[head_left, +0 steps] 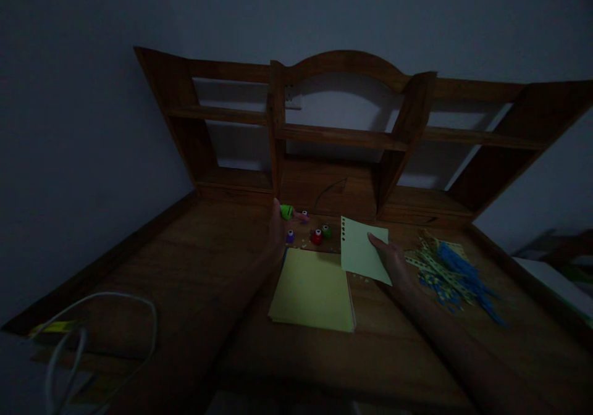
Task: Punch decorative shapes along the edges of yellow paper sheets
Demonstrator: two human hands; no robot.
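My left hand (277,226) is closed on a bright green craft punch (286,211), thumb on one side and fingers stretching behind it. Between thumb and fingers, my right hand (393,260) grips a pale yellow sheet of paper (364,251), raised and tilted, with a row of punched holes down its left edge. Below and between the hands lies a stack of yellow paper (312,291). Small punches stand just behind the stack: a red one (316,237), a dark green one (326,231) and a purple one (290,236). Another purple one (304,215) is partly hidden by my left fingers.
Tiny paper bits (361,277) are scattered around the stack. A heap of blue and yellow paper strips (456,273) lies to the right. The wooden shelf unit (331,134) rises along the back of the desk (185,260). A white cable (125,294) loops at the left front.
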